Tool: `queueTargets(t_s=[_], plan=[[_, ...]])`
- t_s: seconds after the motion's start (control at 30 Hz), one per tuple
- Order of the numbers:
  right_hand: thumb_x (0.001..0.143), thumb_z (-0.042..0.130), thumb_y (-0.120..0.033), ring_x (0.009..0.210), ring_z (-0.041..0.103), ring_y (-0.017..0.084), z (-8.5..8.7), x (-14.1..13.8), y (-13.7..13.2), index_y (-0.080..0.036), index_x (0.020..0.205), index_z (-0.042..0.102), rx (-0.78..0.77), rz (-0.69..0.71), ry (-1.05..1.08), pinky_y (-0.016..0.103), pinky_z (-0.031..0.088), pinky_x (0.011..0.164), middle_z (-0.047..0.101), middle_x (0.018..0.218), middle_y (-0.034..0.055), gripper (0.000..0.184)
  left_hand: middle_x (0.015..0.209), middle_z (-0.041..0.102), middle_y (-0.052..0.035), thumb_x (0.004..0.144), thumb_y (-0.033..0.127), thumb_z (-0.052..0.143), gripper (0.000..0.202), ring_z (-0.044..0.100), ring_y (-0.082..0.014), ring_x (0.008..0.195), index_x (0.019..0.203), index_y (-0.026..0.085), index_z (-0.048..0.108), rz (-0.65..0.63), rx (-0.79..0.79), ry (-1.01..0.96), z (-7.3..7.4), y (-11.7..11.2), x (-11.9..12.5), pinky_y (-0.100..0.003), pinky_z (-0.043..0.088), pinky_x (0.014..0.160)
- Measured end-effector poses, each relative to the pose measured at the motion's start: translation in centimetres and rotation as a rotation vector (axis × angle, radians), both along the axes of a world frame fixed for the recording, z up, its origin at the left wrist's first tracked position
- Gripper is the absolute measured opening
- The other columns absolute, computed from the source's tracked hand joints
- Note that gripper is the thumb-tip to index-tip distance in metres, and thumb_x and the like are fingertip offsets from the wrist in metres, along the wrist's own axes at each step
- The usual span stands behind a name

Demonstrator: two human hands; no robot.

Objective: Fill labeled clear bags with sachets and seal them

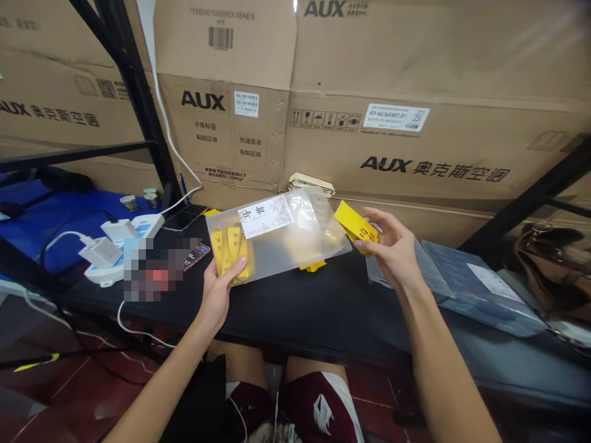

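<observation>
My left hand grips the left end of a translucent frosted plastic bag, thumb on top. Yellow printed slips lie under that thumb at the bag's end. A white printed label is on the bag's upper side. To the right, my right hand pinches a small yellow slip with dark writing between thumb and fingers, just off the bag's right end. More yellow paper shows beneath the bag on the black table.
Filled clear bags lie at the right, near a brown bag. On the left are a power strip with plugged-in chargers, cables and a phone. Large AUX cartons stand behind the table, with black metal frame bars in front.
</observation>
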State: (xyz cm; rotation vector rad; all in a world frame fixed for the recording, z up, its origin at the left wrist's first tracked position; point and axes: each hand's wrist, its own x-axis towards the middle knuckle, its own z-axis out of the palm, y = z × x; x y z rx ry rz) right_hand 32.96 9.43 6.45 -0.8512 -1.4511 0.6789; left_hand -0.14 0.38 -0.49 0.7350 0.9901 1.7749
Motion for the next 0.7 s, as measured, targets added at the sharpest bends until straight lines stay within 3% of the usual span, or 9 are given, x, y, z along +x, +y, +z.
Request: queueTargets(t_s=[0.13, 0.33, 0.47, 0.6, 0.7], plan=[[0.060, 0.093, -0.031, 0.088, 0.065, 0.023, -0.2, 0.2, 0.3, -0.027, 0.124, 0.070, -0.013, -0.103, -0.005, 0.029, 0.047, 0.052, 0.070, 0.121, 0.0079, 0.068, 0.097, 0.077, -0.0060, 0.065, 0.041, 0.102, 0.049, 0.075, -0.0250, 0.095, 0.101, 0.017, 0.080, -0.008, 0.012, -0.009, 0.3, 0.0, 0.1, -0.030, 0.058, 0.076], [0.061, 0.089, -0.043, 0.096, 0.069, 0.027, 0.6, -0.8, -1.4, -0.034, 0.142, 0.055, -0.121, 0.043, -0.092, 0.029, 0.044, 0.049, 0.067, 0.139, 0.0110, 0.088, 0.102, 0.080, -0.0095, 0.065, 0.042, 0.101, 0.052, 0.076, -0.0285, 0.099, 0.104, 0.016, 0.080, -0.016, 0.014, 0.022, 0.1, 0.0, 0.0, -0.032, 0.059, 0.076], [0.064, 0.085, -0.043, 0.074, 0.066, 0.019, 0.0, -2.0, -2.2, -0.035, 0.136, 0.060, -0.164, 0.129, 0.031, 0.026, 0.039, 0.043, 0.072, 0.130, 0.0074, 0.077, 0.114, 0.082, -0.0116, 0.069, 0.042, 0.100, 0.053, 0.077, -0.0306, 0.106, 0.111, 0.016, 0.081, -0.068, 0.020, 0.099, -0.5, 0.0, -0.1, -0.035, 0.061, 0.087], [0.066, 0.091, -0.047, 0.067, 0.068, 0.020, -0.7, -3.3, -2.4, -0.027, 0.113, 0.073, -0.266, 0.322, -0.075, 0.030, 0.054, 0.046, 0.079, 0.098, 0.0054, 0.055, 0.117, 0.082, -0.0129, 0.069, 0.041, 0.100, 0.056, 0.078, -0.0332, 0.106, 0.115, 0.017, 0.081, -0.185, 0.026, 0.220, -0.8, -0.1, 0.0, -0.038, 0.063, 0.086], [0.070, 0.097, -0.040, 0.075, 0.075, 0.022, -1.1, -5.0, -3.0, -0.024, 0.118, 0.076, -0.255, 0.447, -0.290, 0.032, 0.065, 0.055, 0.082, 0.101, 0.0057, 0.055, 0.115, 0.082, -0.0124, 0.069, 0.037, 0.100, 0.054, 0.078, -0.0332, 0.105, 0.116, 0.019, 0.079, -0.246, 0.050, 0.307, -0.6, -0.3, 0.3, -0.038, 0.064, 0.084]])
